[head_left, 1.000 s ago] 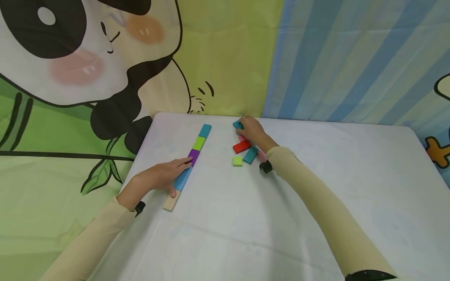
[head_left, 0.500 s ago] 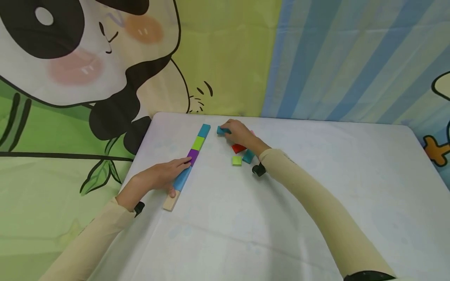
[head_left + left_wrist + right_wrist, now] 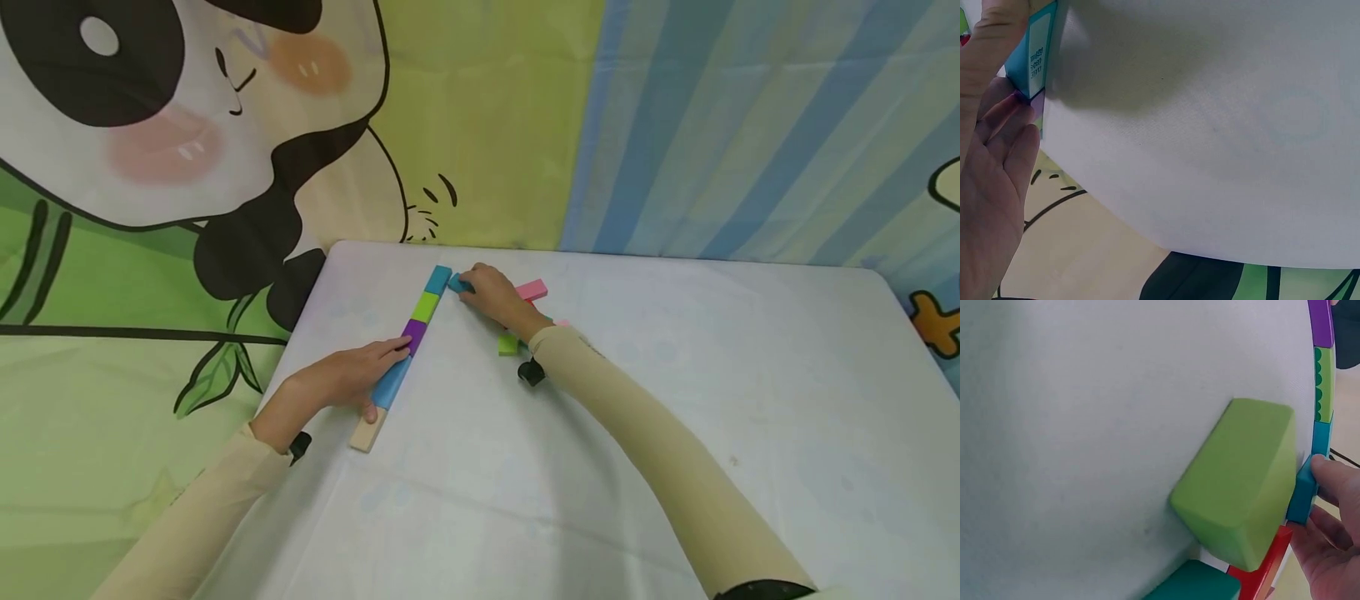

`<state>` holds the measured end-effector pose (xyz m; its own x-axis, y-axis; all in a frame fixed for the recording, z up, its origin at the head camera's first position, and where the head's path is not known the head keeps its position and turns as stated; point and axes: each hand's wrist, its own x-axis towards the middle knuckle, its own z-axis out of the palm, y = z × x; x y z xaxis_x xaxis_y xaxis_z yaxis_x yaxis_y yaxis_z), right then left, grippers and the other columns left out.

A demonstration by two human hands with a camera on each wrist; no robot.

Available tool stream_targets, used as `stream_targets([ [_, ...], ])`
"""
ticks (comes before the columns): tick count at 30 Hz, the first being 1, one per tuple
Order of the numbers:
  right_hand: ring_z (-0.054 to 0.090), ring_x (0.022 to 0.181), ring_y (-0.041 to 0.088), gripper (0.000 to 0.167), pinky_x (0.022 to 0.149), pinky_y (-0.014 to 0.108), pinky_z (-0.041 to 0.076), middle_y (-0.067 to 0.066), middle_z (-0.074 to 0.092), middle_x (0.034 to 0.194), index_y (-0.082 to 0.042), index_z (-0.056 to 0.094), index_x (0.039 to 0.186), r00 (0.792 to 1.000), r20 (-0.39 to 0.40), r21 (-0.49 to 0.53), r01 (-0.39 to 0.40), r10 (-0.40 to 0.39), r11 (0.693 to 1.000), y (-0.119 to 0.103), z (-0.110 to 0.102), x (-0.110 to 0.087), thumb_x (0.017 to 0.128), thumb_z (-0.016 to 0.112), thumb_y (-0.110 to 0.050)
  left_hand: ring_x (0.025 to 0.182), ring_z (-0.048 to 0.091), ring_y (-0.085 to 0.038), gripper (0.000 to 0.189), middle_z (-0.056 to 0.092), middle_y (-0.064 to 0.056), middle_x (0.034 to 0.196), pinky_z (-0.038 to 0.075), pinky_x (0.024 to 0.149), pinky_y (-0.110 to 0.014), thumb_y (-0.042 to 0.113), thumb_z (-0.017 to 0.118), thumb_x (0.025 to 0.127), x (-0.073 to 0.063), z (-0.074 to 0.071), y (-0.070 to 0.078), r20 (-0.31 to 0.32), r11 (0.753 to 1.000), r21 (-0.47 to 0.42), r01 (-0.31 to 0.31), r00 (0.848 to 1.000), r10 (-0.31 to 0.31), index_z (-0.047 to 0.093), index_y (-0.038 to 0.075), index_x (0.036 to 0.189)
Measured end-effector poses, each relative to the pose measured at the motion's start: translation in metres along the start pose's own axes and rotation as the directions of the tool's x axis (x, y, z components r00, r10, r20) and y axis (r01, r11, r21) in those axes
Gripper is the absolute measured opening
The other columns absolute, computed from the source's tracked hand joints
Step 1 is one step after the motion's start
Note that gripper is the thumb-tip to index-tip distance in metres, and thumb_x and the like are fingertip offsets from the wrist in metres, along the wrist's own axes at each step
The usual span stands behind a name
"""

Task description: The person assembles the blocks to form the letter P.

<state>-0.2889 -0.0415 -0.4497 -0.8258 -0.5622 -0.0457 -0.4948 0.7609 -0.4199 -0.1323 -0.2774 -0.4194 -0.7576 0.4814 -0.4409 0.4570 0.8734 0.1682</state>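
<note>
A straight row of blocks runs away from me on the table: a plain wooden block (image 3: 367, 432), a light blue block (image 3: 392, 383), a purple block (image 3: 414, 335), a lime block (image 3: 424, 307) and a blue block (image 3: 438, 279) at the far end. My left hand (image 3: 337, 377) rests on the row, fingertips at the purple block and thumb by the near end of the light blue one. With fingers and thumb, my right hand (image 3: 493, 295) pinches another blue block (image 3: 1301, 492) beside the row's far end. Whether those two blocks touch is hard to tell.
Loose blocks lie right of the row, partly behind my right wrist: a pink block (image 3: 532, 289), a small lime block (image 3: 508, 345), a red block (image 3: 1264, 570) and a teal block (image 3: 1197, 584). The white table (image 3: 465, 492) ends at a printed cloth (image 3: 487, 125).
My right hand has carried the blue block left from the loose pile to the row's far end. The pink block has come into clearer view. My left hand has stayed put.
</note>
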Motion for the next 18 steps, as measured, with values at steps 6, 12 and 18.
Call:
stream_targets([
  [6, 0.059, 0.112, 0.024, 0.042, 0.100, 0.034, 0.050, 0.013, 0.062, 0.124, -0.005, 0.060, 0.132, 1.000, -0.015, 0.012, -0.013, 0.013, 1.000, -0.0017, -0.0003, -0.0002, 0.094, 0.065, -0.022, 0.149, 0.022, -0.034, 0.112, 0.015, -0.011, 0.164, 0.037, 0.114, -0.048, 0.041, 0.083, 0.066, 0.0005, -0.0006, -0.0010, -0.002, 1.000, 0.007, 0.002, 1.000, -0.002, 0.022, 0.006, 0.154],
  [12, 0.058, 0.113, 0.024, 0.043, 0.102, 0.035, 0.049, 0.013, 0.061, 0.126, -0.004, 0.059, 0.133, 1.000, -0.011, 0.021, -0.026, 0.027, 0.999, -0.0027, -0.0010, -0.0002, 0.094, 0.064, -0.022, 0.149, 0.023, -0.034, 0.112, 0.016, -0.012, 0.163, 0.036, 0.114, -0.048, 0.043, 0.082, 0.066, 0.0005, -0.0010, -0.0007, -0.009, 1.000, 0.011, -0.014, 1.000, 0.014, 0.023, 0.004, 0.153],
  [18, 0.055, 0.123, 0.025, 0.045, 0.108, 0.036, 0.045, 0.013, 0.058, 0.134, -0.004, 0.055, 0.135, 1.000, -0.009, 0.017, -0.007, 0.007, 1.000, -0.0006, -0.0023, 0.0010, 0.096, 0.062, -0.024, 0.149, 0.023, -0.034, 0.112, 0.016, -0.012, 0.163, 0.035, 0.114, -0.049, 0.042, 0.082, 0.066, 0.0002, -0.0002, 0.0001, 0.001, 1.000, -0.004, -0.003, 1.000, 0.003, 0.023, 0.004, 0.154],
])
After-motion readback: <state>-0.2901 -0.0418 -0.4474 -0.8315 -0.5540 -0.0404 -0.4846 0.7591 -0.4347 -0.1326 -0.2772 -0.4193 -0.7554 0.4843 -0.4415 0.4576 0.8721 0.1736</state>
